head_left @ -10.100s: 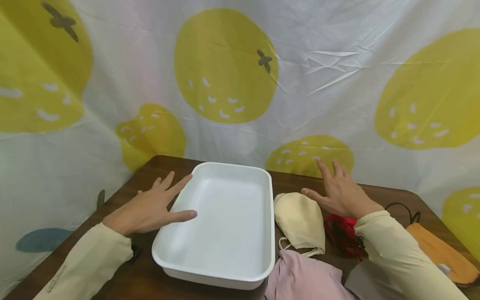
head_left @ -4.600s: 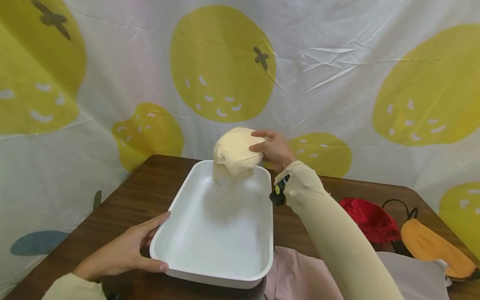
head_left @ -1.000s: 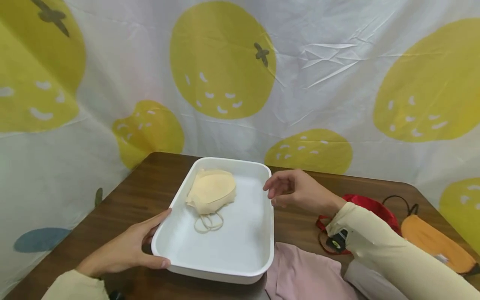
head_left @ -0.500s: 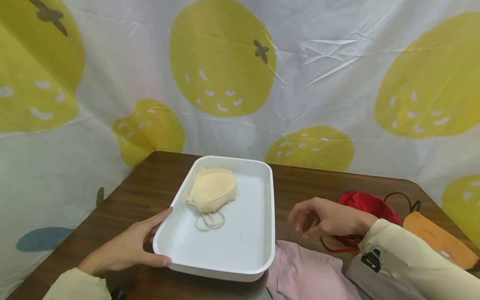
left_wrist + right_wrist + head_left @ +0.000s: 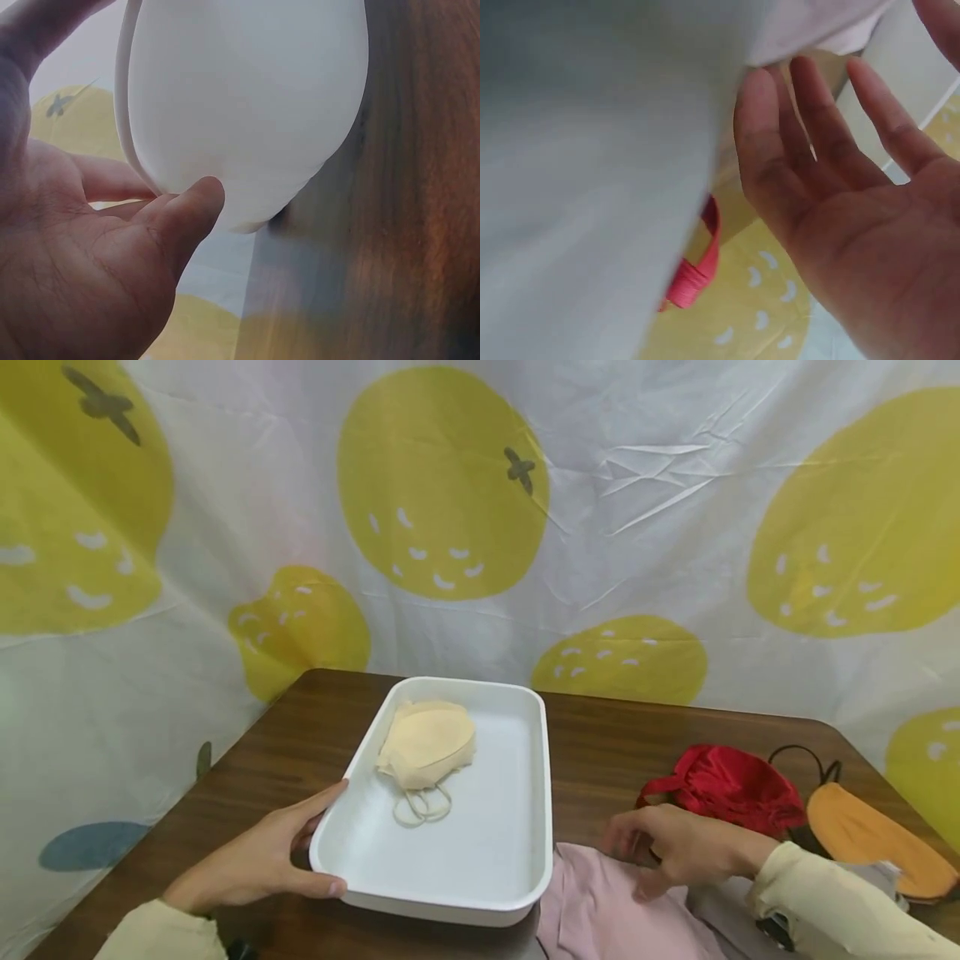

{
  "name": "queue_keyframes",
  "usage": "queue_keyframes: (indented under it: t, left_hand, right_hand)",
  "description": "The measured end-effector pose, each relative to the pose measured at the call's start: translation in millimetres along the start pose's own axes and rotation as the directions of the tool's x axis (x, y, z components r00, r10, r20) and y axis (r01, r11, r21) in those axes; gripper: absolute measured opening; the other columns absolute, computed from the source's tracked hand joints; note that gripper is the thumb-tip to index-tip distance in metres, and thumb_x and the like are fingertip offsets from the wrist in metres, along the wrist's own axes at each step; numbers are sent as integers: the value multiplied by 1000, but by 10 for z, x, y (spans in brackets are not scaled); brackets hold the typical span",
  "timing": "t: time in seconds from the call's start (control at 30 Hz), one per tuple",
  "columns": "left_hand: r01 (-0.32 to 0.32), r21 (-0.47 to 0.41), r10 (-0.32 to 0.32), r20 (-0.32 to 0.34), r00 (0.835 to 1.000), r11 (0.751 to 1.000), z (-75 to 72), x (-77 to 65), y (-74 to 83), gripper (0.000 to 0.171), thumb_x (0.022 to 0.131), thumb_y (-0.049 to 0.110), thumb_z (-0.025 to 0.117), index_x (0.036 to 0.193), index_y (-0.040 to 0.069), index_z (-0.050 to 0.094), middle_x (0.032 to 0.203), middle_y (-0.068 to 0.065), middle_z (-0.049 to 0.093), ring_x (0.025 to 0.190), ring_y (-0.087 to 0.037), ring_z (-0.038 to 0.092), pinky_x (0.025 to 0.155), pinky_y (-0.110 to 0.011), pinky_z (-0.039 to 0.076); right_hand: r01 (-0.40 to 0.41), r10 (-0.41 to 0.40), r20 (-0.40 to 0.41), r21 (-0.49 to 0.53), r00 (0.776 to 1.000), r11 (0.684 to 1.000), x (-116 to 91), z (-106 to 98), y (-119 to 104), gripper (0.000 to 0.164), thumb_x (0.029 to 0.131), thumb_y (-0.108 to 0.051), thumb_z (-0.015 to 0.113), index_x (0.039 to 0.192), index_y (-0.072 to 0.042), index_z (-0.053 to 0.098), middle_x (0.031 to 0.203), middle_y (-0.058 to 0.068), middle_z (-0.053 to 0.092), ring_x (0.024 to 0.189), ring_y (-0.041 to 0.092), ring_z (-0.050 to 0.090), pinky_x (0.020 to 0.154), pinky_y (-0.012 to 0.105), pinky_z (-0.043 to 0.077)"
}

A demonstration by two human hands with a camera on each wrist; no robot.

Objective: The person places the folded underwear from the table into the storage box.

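Note:
My left hand (image 5: 262,856) holds the near left corner of a white tray (image 5: 491,827), thumb on its front wall and fingers along its left side. In the left wrist view, the thumb presses the white wall. Inside the tray lies a cream cloth piece (image 5: 427,745) with thin cord loops. My right hand (image 5: 690,852) is low over a pink cloth (image 5: 607,914), fingers loosely bent and holding nothing. In the right wrist view, its spread fingertips (image 5: 756,86) are right at the pink cloth's edge. A grey cloth (image 5: 592,172) blocks much of that view.
Beyond the right hand lies a bunched, shiny red cloth piece (image 5: 738,787) with a strap. An orange, rounded flat piece (image 5: 873,839) with a black cord is at the far right. The brown table (image 5: 592,752) ends at a fruit-print curtain (image 5: 465,635).
The cream cloth piece went from the table into the tray. My right hand let go of it, then moved right and down to the pink cloth. The left hand stays at the tray.

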State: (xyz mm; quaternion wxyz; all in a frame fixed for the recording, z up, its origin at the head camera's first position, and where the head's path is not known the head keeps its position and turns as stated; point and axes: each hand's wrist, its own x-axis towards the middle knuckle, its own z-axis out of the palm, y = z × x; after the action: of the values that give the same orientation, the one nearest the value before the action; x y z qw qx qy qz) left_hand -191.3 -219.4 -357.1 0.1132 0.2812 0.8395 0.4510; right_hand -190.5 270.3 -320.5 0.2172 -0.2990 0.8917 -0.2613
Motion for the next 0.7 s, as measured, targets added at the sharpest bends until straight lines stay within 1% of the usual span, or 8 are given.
queue_keyframes:
  t: [0.1, 0.17, 0.3, 0.4, 0.5, 0.53, 0.6, 0.7]
  left_hand:
    - [13, 9, -13, -3, 1000, 1000, 2, 2, 2, 114, 78, 26, 87, 158, -7, 13, 157, -36, 28, 118, -9, 58, 91, -15, 51]
    - [23, 15, -23, -5, 1000, 1000, 2, 7, 4, 114, 78, 26, 87, 158, -6, 13, 158, -36, 27, 119, -11, 58, 91, -15, 51]
    - [33, 35, -33, -15, 999, 999, 2, 10, 7, 114, 77, 28, 87, 158, -5, 14, 158, -35, 27, 119, -12, 58, 91, -15, 51]
    - [31, 36, -30, -20, 999, 999, 3, 3, 4, 114, 77, 28, 87, 158, -5, 15, 158, -35, 28, 118, -8, 58, 90, -14, 50]
    - [21, 27, -20, -18, 1000, 999, 7, -1, -3, 114, 77, 27, 87, 158, -5, 14, 157, -36, 28, 117, -4, 57, 90, -14, 50]
    - [18, 24, -18, -16, 1000, 1000, 9, 0, -5, 114, 77, 26, 87, 158, -5, 14, 157, -36, 28, 117, -4, 57, 90, -14, 50]
    - [18, 24, -18, -15, 1000, 1000, 13, 5, -6, 113, 78, 26, 87, 158, -5, 14, 157, -36, 28, 118, -6, 57, 90, -15, 51]
    - [33, 36, -33, -20, 999, 999, 16, 14, -2, 114, 78, 28, 87, 159, -4, 14, 158, -34, 29, 119, -12, 58, 91, -15, 51]
  right_hand:
    - [7, -7, -16, 22, 1000, 1000, -42, 60, 42, 44, 75, -20, 86, 113, -16, 65, 99, -5, 64, 91, 3, 56, 78, 23, 50]
    - [-1, 2, -25, 33, 1000, 999, -77, 103, 64, 50, 73, -23, 88, 116, -17, 64, 101, -5, 63, 92, 2, 55, 79, 22, 49]
    - [12, -16, -66, -57, 998, 998, -130, 184, 93, 66, 68, -35, 92, 124, -18, 61, 109, -9, 62, 99, 2, 54, 86, 25, 50]
    - [25, -37, -99, -116, 994, 993, -132, 225, 103, 74, 65, -39, 93, 128, -18, 59, 111, -11, 61, 101, 1, 53, 87, 27, 50]
    - [24, -37, -128, -106, 991, 994, -121, 254, 112, 75, 62, -35, 94, 126, -18, 60, 107, -8, 61, 97, 1, 53, 83, 26, 49]
    - [16, -29, -133, -96, 991, 995, -118, 264, 114, 75, 61, -33, 95, 126, -18, 60, 109, -8, 62, 97, 2, 54, 82, 26, 49]
    - [-1, -11, -140, -88, 990, 996, -116, 281, 122, 75, 59, -30, 95, 125, -17, 61, 111, -6, 63, 98, 5, 56, 82, 26, 49]
    - [-45, 35, -138, -69, 990, 997, -107, 298, 131, 73, 58, -26, 94, 123, -16, 62, 118, -3, 65, 104, 14, 60, 86, 29, 51]
